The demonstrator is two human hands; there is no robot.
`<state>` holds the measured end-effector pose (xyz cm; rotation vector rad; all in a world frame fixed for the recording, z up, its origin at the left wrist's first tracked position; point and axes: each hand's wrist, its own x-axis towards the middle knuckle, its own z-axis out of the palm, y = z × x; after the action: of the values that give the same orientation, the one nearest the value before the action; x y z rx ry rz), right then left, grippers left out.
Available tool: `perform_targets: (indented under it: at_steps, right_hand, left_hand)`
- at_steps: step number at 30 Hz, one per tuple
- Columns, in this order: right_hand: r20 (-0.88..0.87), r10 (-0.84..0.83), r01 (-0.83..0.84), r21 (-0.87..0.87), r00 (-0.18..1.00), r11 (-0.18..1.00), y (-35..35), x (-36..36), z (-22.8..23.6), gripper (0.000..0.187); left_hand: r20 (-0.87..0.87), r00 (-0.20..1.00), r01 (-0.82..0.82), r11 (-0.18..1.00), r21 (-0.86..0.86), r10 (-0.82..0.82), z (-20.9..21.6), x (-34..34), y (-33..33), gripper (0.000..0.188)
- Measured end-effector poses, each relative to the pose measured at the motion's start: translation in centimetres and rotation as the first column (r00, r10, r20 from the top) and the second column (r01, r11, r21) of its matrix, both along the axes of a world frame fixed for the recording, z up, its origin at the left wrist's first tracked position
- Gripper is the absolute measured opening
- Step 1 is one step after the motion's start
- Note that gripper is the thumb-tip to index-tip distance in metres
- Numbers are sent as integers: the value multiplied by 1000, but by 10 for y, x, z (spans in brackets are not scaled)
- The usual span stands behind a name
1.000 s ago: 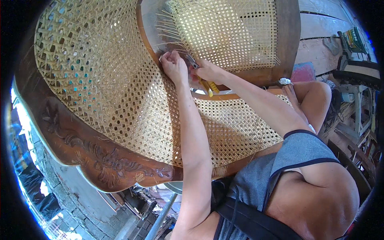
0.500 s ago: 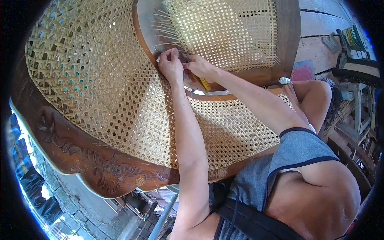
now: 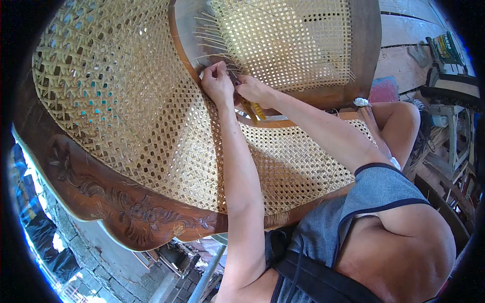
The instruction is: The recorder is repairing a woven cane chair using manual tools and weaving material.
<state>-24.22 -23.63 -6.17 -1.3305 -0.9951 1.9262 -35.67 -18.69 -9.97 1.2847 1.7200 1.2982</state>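
My right hand (image 3: 252,90) is closed around yellow-handled pliers (image 3: 258,112). Their two handles stand apart below my fist, and the dark jaws point up toward my left hand. Thumb and fingers of my left hand (image 3: 219,86) are pinched together at the inner wooden edge; whatever is between them is too small to make out. Both hands work at the lower left of a woven cane panel (image 3: 283,45), where several loose cane strands (image 3: 208,36) stick out over the wooden frame (image 3: 361,60).
A larger cane panel (image 3: 126,101) spreads at the left inside a carved wooden rim (image 3: 146,214). More woven cane (image 3: 288,161) lies below my right forearm. At the right are a red mat (image 3: 383,90), a green packet (image 3: 445,48) and a small wooden stool (image 3: 452,131).
The pliers' handles have spread apart, so both now show. My right hand has shifted very slightly down and right; my left hand stays pinched almost in place.
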Motion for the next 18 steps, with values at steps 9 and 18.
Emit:
perform_targets:
  at_steps: [9,18]
  right_hand:
    - [25,-51,51,-4,998,999,5,1,-17,17]
    - [-647,-94,73,-59,757,996,-26,-5,-41,27]
  left_hand:
    - [39,999,18,1000,1,-18,5,2,0,20]
    - [206,792,575,816,63,-574,86,77,-37,19]
